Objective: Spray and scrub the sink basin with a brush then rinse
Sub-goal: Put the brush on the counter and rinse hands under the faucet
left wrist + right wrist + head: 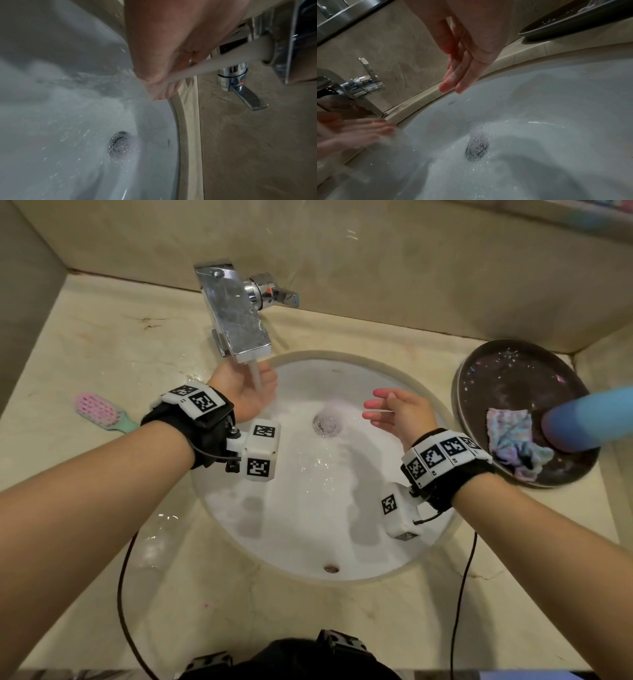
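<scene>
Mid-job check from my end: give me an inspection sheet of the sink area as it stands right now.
Surface: beige stone counter, wet patches beside the basin.
Job's things: white sink basin wet, water running from the chrome tap toward the drain; pink brush lying on the counter, left of the basin, untouched. Spray bottle: a blue blurred object at the right edge, cannot tell what it is.
Clutter: dark round tray right of the basin, with a crumpled cloth in it.
Grippers: left hand cupped under the stream, holding nothing; right hand open over the basin.
Cables: black wrist-camera cable trailing over the front counter, another on the right.
Surroundings: stone backsplash.
</scene>
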Motion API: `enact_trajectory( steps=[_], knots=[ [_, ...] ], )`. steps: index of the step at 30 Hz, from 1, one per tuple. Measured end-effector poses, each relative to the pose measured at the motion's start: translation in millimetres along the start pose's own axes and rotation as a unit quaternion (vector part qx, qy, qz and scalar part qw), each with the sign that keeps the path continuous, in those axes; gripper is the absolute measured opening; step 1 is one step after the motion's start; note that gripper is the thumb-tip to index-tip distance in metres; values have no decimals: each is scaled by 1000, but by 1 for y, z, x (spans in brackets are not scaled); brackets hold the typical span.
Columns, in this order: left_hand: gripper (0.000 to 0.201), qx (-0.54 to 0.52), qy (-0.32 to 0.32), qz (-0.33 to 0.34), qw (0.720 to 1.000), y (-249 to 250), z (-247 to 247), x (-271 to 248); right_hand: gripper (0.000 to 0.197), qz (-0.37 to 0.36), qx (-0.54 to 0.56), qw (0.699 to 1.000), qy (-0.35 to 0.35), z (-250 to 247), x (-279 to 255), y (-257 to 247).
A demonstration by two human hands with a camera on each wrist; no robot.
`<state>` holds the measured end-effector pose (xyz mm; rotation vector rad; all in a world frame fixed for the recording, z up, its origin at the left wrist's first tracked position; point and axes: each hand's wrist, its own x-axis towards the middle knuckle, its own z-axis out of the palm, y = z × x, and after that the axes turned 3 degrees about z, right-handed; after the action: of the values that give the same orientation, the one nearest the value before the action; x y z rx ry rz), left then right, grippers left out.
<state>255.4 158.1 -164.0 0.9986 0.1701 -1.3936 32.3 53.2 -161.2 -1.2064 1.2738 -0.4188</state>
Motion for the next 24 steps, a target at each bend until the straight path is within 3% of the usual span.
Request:
enact_trajectory(
  steps=[6, 9, 13, 18, 21, 24],
  knots=[
    [47, 61, -49, -3, 997, -3, 5, -11, 26, 1, 1, 1000, -1, -5, -2, 2],
    [43, 81, 2, -5, 997, -3, 4, -11, 27, 1, 3, 1000, 3, -7, -2, 3],
    [39, -19, 32, 11, 999, 0, 0, -5, 27, 3, 3, 1000, 6, -7, -2, 4],
    [36, 102, -14, -27, 994, 1, 0, -11, 27, 4, 1, 1000, 8, -7, -2, 6],
    [16, 186, 30, -49, 981, 0, -3, -11, 27, 3, 0, 1000, 9, -9, -2, 4],
    [25, 244, 137, -32, 960, -2, -11, -10, 29, 1, 0, 1000, 10, -9, -2, 2]
  ],
)
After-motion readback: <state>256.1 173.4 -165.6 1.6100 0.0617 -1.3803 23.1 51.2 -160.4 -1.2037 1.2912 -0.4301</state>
